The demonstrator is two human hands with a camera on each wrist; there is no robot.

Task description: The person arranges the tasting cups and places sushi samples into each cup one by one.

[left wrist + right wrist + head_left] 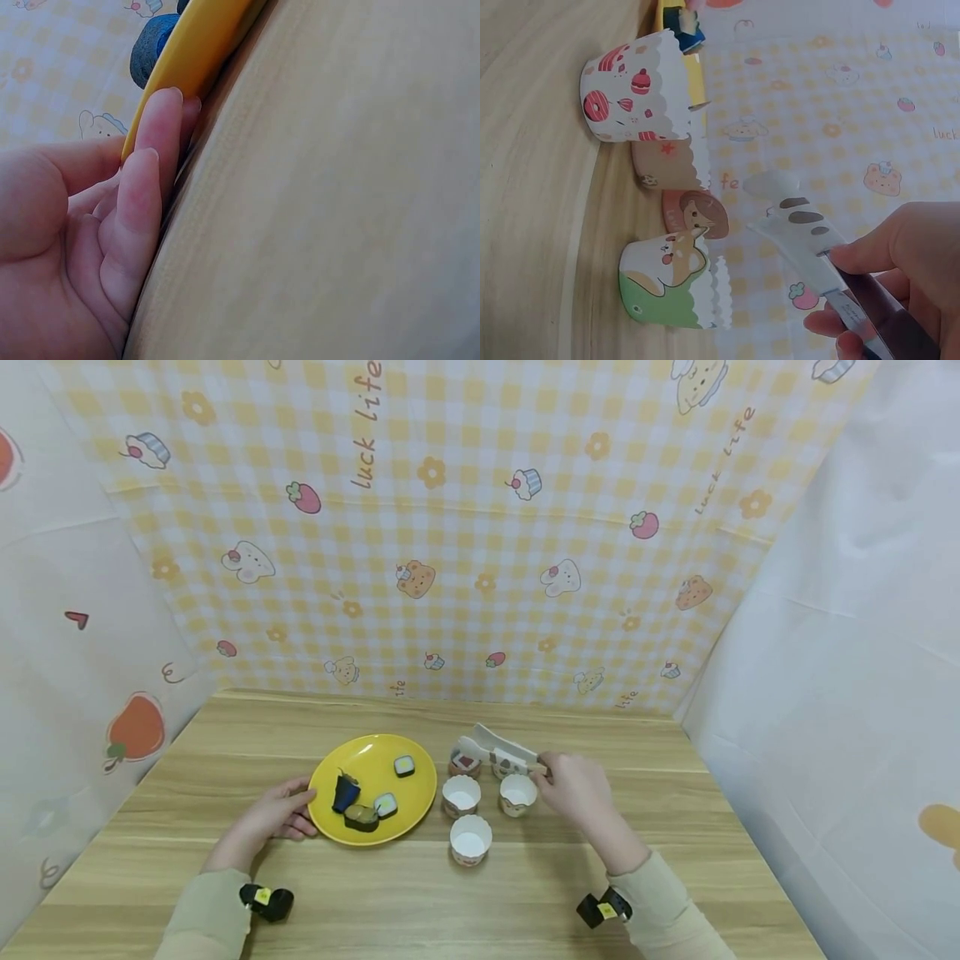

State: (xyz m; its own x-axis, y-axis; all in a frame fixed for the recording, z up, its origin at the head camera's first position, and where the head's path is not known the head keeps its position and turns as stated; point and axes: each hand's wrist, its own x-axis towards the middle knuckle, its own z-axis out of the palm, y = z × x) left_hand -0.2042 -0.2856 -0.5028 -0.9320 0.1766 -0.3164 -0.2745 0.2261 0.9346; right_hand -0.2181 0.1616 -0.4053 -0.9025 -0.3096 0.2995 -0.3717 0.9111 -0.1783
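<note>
At the left of the table, my left hand (pixel 281 810) grips the rim of a yellow plate (pixel 416 822), thumb at the edge and fingers curled against its side and underside. On the plate lie toy sushi pieces: two small white-and-black rolls (pixel 404 766), a dark oval piece (pixel 362 817) and a dark-blue wrapped piece (pixel 346 795). My right hand (pixel 576 787) holds tongs (pixel 802 232) with white slotted heads and dark handles. Their tips hover over the back paper cups, apart, with nothing visible between them. The back left cup (pixel 465 766) contains a dark-red and white piece.
Several scalloped paper baking cups stand right of the plate: a front cup (pixel 470 843), a middle cup (pixel 461 795), a right cup (pixel 517 795) with a dog print, and one behind it partly covered by the tongs. A checked cloth (pixel 480 635) hangs behind the wooden table (pixel 360 910).
</note>
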